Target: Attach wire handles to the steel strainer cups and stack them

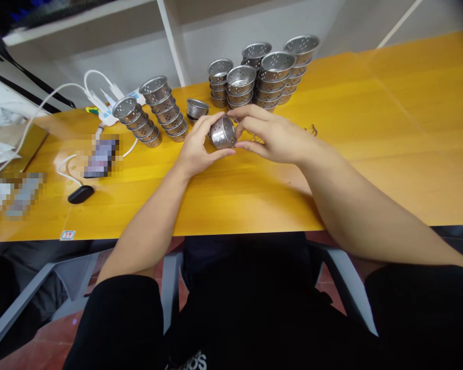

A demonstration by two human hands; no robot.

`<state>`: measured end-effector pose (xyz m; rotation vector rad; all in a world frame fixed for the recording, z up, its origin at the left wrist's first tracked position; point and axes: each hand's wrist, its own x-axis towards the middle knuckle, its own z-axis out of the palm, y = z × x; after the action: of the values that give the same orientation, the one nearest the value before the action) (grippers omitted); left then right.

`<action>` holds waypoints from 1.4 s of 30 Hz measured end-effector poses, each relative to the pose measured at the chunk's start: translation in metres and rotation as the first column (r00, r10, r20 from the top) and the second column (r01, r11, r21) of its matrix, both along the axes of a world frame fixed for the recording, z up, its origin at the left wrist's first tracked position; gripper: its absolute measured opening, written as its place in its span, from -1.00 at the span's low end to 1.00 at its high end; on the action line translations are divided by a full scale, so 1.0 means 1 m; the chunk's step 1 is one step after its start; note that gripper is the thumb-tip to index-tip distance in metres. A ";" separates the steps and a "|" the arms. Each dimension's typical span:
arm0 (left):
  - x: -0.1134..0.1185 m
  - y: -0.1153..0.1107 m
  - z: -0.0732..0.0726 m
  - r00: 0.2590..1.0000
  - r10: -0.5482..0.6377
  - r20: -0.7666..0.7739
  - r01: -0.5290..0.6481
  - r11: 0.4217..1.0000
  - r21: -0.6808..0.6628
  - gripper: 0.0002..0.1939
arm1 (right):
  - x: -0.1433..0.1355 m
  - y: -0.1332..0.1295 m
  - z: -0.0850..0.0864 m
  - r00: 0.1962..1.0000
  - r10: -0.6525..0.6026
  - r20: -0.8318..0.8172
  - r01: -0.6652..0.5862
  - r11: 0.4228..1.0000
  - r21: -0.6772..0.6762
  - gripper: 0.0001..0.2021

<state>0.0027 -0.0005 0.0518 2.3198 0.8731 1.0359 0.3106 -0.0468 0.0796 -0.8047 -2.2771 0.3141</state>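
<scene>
A small steel strainer basket (223,132) with punched holes is tilted on its side between my hands, just above the table. My left hand (196,146) grips it from the left, thumb underneath and fingers over the top. From the right, my right hand (264,132) has its curled fingertips and thumb against the basket's end; whether they also pinch something small is hidden. Thin golden wire pieces (257,139) lie partly behind the right hand, and another golden clip (312,130) lies to its right. Just behind the held basket stands a loose strainer basket (197,109).
Stacked strainer baskets stand at the back left (167,110) and back right (275,77) of the yellow table (231,205). Farther left are a power strip (110,115), white cables, a blurred phone (101,158) and a black oval device (81,194). Chair armrests flank me.
</scene>
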 end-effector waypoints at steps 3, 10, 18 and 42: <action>-0.001 0.006 -0.007 1.000 -0.024 0.011 0.023 0.998 0.055 0.26 | 0.001 0.001 -0.001 0.999 0.036 0.000 -0.036 0.999 0.020 -0.69; -0.005 0.025 -0.025 0.999 -0.046 0.003 0.045 0.981 0.189 0.22 | 0.001 0.004 -0.004 1.000 0.016 0.014 -0.016 0.999 0.045 -0.64; -0.006 0.017 -0.017 0.997 -0.073 0.021 0.069 0.986 0.152 0.20 | 0.001 0.005 -0.006 1.000 0.012 0.003 -0.012 1.000 0.015 -0.42; -0.034 0.079 -0.067 0.936 0.194 0.293 -0.254 0.950 0.181 0.24 | 0.018 0.032 -0.027 0.985 -0.162 0.063 0.169 0.979 -0.118 -0.57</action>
<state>-0.0315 0.0786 -0.0156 2.2072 0.9713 1.5780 0.3287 -0.0146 0.0529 -1.0710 -2.2383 0.3625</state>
